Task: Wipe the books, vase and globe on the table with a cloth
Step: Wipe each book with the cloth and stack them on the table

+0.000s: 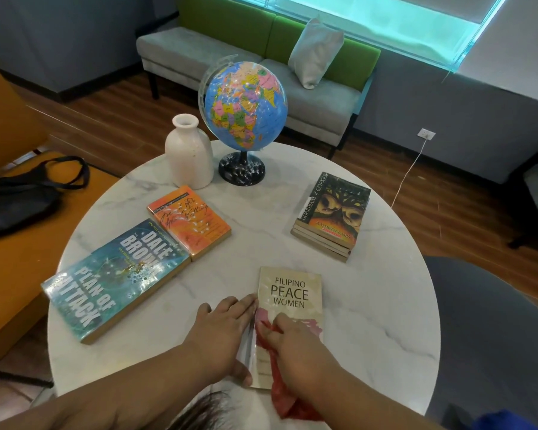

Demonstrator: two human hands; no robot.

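My right hand grips the red cloth on the Filipino Peace Women book, left hand flat alongside; hard swipes could skid it.

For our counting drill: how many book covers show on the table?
4: teal book left, orange book beside it, beige book nearest, owl book topping the right stack; lower covers hidden.

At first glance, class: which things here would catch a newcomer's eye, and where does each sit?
The bright blue globe stands tallest at the far side of the round marble table, a white vase just left of it. Nearest the camera, the right hand presses a red cloth onto the Filipino Peace Women book, while the left hand steadies its left edge.
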